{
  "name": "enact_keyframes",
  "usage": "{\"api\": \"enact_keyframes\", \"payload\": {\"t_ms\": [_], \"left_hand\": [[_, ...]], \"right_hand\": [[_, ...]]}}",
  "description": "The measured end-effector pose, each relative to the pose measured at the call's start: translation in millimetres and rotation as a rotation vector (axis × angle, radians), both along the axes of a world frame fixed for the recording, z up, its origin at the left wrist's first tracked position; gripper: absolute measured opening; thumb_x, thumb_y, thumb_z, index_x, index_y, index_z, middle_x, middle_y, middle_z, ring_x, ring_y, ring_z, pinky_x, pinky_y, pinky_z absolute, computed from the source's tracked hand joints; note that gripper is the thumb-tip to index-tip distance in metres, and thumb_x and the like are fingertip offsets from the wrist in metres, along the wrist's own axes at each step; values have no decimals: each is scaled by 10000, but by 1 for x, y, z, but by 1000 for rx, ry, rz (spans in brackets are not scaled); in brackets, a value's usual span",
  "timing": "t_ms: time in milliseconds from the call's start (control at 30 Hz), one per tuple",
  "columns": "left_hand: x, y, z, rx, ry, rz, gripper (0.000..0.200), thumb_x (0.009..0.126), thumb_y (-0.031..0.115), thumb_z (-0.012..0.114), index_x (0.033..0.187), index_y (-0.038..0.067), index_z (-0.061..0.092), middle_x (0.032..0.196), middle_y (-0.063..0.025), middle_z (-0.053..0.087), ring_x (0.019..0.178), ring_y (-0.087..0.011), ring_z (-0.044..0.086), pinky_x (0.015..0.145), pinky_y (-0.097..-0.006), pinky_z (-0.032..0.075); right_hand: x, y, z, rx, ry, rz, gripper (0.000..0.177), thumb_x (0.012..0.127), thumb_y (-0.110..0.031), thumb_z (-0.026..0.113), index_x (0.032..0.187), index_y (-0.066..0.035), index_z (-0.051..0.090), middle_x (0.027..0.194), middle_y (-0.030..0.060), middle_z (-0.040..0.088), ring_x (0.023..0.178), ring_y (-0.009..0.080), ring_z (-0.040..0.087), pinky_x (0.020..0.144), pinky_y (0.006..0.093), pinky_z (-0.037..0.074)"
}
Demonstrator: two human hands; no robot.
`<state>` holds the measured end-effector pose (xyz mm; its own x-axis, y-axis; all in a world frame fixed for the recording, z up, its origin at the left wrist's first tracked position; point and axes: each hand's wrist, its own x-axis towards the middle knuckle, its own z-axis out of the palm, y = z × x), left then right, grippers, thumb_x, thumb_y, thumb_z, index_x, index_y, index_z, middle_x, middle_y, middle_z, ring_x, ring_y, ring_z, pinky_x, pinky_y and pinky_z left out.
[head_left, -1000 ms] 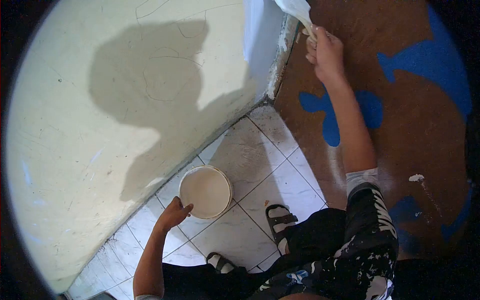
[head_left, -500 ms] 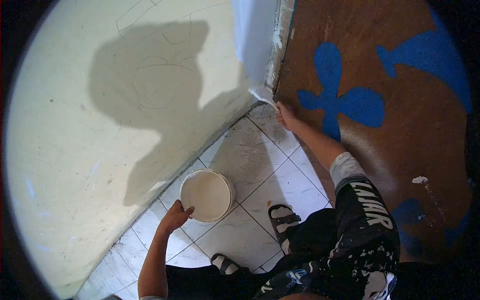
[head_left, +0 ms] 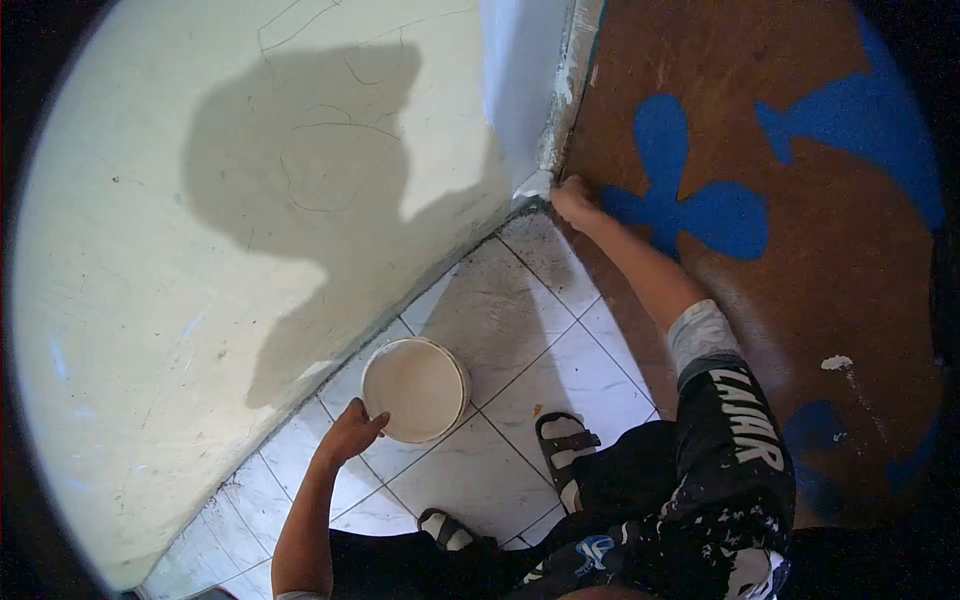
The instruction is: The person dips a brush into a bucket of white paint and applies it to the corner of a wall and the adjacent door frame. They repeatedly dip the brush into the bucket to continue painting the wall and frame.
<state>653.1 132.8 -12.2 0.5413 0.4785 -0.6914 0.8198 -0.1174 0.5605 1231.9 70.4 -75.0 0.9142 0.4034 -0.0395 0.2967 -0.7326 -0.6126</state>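
My right hand (head_left: 575,203) is closed around the handle of a paintbrush (head_left: 537,186). The white bristles press against the foot of the wall corner, just above the floor. A band of fresh-looking white paint (head_left: 522,85) runs up the wall above the brush. My left hand (head_left: 354,432) grips the near-left rim of a round bucket (head_left: 465,378), thumb over the edge. Pale, off-white paint shows inside the bucket. Most of the brush handle is hidden in my right fist.
A cream wall (head_left: 130,260) with thin scribbled lines and my shadow rises on the left. At right stands a brown painted surface (head_left: 850,290) with blue shapes (head_left: 665,150). White floor tiles (head_left: 520,350) lie between them, and my sandalled feet stand near the bucket.
My right hand has moved the paintbrush slightly right and into the corner, its bristles now against the wall edge. My left hand and the bucket have stayed in place.
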Motion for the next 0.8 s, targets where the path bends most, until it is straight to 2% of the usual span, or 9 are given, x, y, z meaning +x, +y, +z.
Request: {"api": "enact_keyframes", "payload": {"t_ms": [67,133,233,300,467,600,667,767,800], "left_hand": [[0,-4,5,16,-5,21,404,914,272,607,1084,-81,507,925,-146,644,781,-206,644,676,-338,524],[3,-6,17,33,-3,41,399,915,271,607,1071,-84,512,916,-147,648,781,-206,647,678,-335,522],[2,-8,15,39,-5,1,406,918,278,607,1055,-89,502,902,-164,650,797,-210,653,693,-342,522],[-3,-4,1,14,-61,16,486,891,336,624,1058,-98,484,897,-203,654,791,-238,663,728,-357,518],[9,-11,30,54,2,7,487,893,333,623,1064,-99,478,917,-209,653,801,-241,667,735,-359,520],[-7,-3,-4,47,11,-1,506,897,346,622,1071,-103,466,910,-215,656,811,-248,671,747,-367,519],[-4,-4,4,48,2,3,511,897,350,621,1069,-105,463,901,-215,657,812,-251,672,749,-369,518],[3,-9,13,51,-10,3,478,909,327,615,1061,-104,475,902,-195,649,805,-236,663,727,-356,523],[4,-9,15,57,-13,-3,440,921,301,608,1055,-102,490,912,-175,640,798,-217,654,704,-340,528]], "right_hand": [[1,1,21,76,-90,-42,336,855,-221,623,1004,79,605,807,165,654,621,243,628,539,407,483],[-18,-14,107,195,100,84,301,849,-229,639,926,62,633,685,116,616,545,207,586,484,382,445],[-18,-26,169,363,25,153,288,868,-255,633,847,31,655,590,61,553,480,168,520,430,346,386],[-26,-34,214,373,-6,154,286,884,-259,619,847,21,660,594,43,542,470,143,491,418,323,362],[-48,-55,273,548,-51,107,283,930,-256,574,885,6,671,639,0,525,458,72,413,401,261,320],[-60,-56,259,732,-45,95,251,946,-247,559,919,-12,643,638,-4,511,466,66,408,398,257,311],[-61,-53,222,969,-50,221,205,965,-239,537,943,-42,588,654,-10,503,467,50,393,396,241,290],[-71,-60,166,875,-360,318,176,986,-223,492,933,-64,543,683,-12,500,514,74,426,442,274,346],[-80,-66,148,875,-354,311,176,986,-223,492,933,-64,543,683,-12,500,514,74,426,442,274,346]]}}
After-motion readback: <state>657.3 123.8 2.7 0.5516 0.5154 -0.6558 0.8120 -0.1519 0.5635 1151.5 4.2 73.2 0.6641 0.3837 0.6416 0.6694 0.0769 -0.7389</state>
